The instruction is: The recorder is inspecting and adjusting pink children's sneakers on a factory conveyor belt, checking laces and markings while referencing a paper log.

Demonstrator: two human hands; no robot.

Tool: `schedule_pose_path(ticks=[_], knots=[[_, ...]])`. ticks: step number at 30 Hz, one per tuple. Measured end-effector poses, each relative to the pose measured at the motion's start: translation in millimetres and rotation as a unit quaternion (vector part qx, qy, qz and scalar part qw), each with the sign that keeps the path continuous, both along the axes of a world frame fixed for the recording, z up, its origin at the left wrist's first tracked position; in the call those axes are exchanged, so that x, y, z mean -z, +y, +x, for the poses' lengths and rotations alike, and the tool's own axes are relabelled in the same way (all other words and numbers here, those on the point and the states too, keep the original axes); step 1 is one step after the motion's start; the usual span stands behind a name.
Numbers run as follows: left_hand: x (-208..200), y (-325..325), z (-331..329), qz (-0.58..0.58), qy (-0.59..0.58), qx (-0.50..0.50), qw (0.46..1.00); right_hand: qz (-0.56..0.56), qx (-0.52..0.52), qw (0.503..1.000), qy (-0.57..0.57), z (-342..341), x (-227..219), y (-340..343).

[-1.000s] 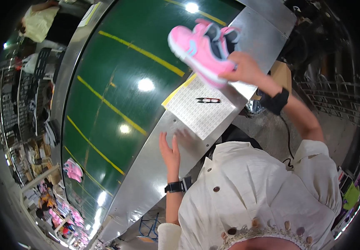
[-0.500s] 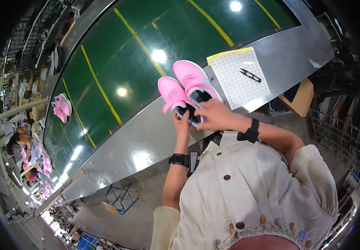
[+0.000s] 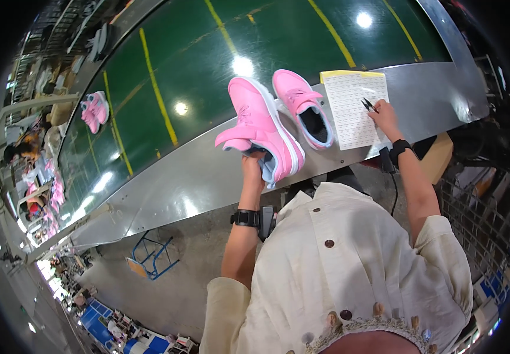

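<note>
My left hand [image 3: 253, 167] is closed on the heel opening of a pink sneaker [image 3: 274, 137], with some fingers hidden inside it. The shoe is lifted and tilted, its white sole edge to the right and its strap flapped open to the left. Beside it the other pink sneaker [image 3: 292, 88] rests on the metal table edge and green belt, toe away from me, dark lining showing. Over a white printed label sheet [image 3: 347, 127] with a yellow top strip, my right hand [image 3: 387, 121] grips small black thread snips [image 3: 368, 105], tips pointing up and left.
A green conveyor belt [image 3: 202, 76] with yellow cross lines runs past a metal ledge [image 3: 166, 197]. Another pair of pink shoes [image 3: 94, 111] sits far left on it. A blue-framed stool [image 3: 153, 256] stands on the floor; a cardboard piece [image 3: 438, 158] is at the right.
My right hand has left the shoes and taken hold of the snips on the sheet. My left hand has raised and turned one sneaker; the other now lies to its right.
</note>
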State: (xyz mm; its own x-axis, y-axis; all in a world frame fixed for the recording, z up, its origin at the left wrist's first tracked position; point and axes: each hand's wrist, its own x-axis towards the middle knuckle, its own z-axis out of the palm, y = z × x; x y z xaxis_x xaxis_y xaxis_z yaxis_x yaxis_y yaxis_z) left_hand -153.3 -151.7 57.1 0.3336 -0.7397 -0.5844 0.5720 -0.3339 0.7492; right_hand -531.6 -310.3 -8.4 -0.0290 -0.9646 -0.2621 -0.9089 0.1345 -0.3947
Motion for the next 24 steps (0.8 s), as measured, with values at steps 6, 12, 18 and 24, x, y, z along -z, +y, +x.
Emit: schedule_pose_path(ticks=[6,12,18,24], knots=[[-53,-4,-3,-0.085,0.024,-0.016,0.996,0.000,0.045,0.998,-0.040,-13,15,-6],[-81,-21,-17,-0.113,0.111,0.014,0.987,-0.048,0.240,0.871,-0.427,7,-36,-3],[-101,-35,-28,-0.170,0.118,0.074,0.976,-0.010,0.136,0.817,-0.561,66,-166,7],[-118,-50,-28,-0.176,0.154,0.072,0.970,-0.056,-0.112,0.829,-0.545,122,-245,33]])
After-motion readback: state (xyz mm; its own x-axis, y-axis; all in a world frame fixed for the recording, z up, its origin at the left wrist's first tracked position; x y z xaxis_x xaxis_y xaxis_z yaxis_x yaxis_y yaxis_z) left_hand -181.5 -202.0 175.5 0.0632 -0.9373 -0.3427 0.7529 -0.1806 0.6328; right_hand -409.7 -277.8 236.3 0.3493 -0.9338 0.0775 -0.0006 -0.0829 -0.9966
